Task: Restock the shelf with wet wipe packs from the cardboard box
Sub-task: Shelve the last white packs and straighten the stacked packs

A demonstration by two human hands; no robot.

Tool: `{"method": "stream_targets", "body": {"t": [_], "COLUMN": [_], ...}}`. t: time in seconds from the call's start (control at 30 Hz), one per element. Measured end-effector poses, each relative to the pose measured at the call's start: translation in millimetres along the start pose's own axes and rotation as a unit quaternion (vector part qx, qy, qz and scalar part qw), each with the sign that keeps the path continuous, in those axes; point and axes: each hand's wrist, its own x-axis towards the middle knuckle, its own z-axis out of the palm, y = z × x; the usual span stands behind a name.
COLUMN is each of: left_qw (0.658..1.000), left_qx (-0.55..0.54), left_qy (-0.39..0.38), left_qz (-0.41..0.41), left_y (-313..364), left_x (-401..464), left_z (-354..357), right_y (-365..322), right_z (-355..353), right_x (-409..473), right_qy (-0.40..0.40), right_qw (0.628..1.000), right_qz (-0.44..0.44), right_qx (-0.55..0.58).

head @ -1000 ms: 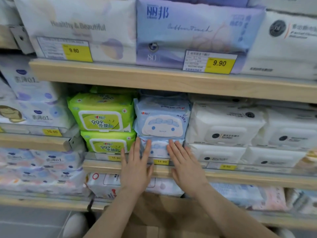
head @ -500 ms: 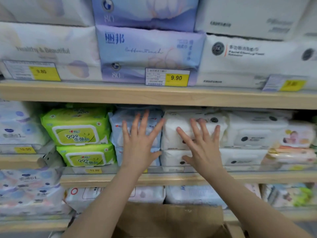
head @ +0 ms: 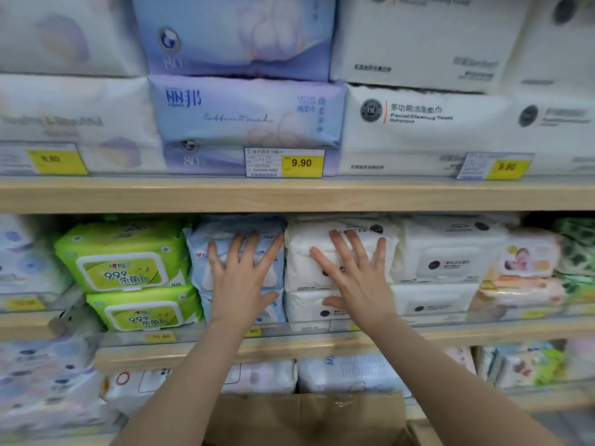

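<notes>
Far left of the left hand, pale packs with blue dots (head: 22,262) are blurred and cut by the frame edge; print unreadable. Their price tag (head: 24,304) is smeared. Next, just left of the left hand: two green packs (head: 125,262) stacked, lids reading "99.9" with Chinese characters, "80" at a corner. Tag below them (head: 160,337) illegible.

Left hand (head: 240,278): fingers straight and spread wide, palm flat against the stacked pale blue wet wipe packs (head: 235,236) on the middle shelf (head: 289,347). The hand covers most of the pack fronts; only a red heart logo at the left edge shows. Grips nothing.

Above the hands: lavender packs (head: 248,111), "Cotton touch" script, "80", tag "9.90" (head: 302,162).

Right hand (head: 355,275): fingers likewise straight and fanned, palm pressed on the upper of two white packs (head: 322,249) with black round logos; small print unreadable. Thumb reaches the lower pack. Holds nothing.

Above right of the right hand: white packs (head: 434,123), "Facial Cleaning Towel", second "9.90" tag (head: 507,166), blurred. Right of the right hand: more white packs (head: 450,252), then baby-picture packs (head: 528,259) and green patterned ones, cut off at the edge.

Below, between the forearms: cardboard box (head: 306,416), top flap only; contents hidden.
</notes>
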Motion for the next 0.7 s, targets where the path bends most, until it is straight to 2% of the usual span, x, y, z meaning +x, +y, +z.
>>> {"method": "stream_targets", "body": {"t": [0.2,0.37,0.47,0.7], "left_qw": [0.999,0.994,0.993,0.989], "left_qx": [-0.041,-0.107,-0.118,-0.134], "left_qy": [-0.021,-0.02,-0.018,-0.055], "left_qz": [0.003,-0.005,-0.01,-0.024], "left_y": [-3.8,-6.3,-10.8,-8.4], "left_x": [-3.7,-32.2,-57.6,-132.8], "left_z": [-30.1,-75.0,-96.4,-97.7], "right_y": [2.8,23.4,33.6,42.8], "right_z": [-32.5,-80.8,-100.7,-99.1], "right_x": [-5.0,-23.0,-47.0,-123.2], "right_qy": [-0.094,-0.141,-0.16,-0.204], "right_qw": [0.995,0.979,0.969,0.959], "right_qz": [-0.008,-0.06,-0.042,0.015], "right_qx": [0.037,0.135,0.184,0.195]}}
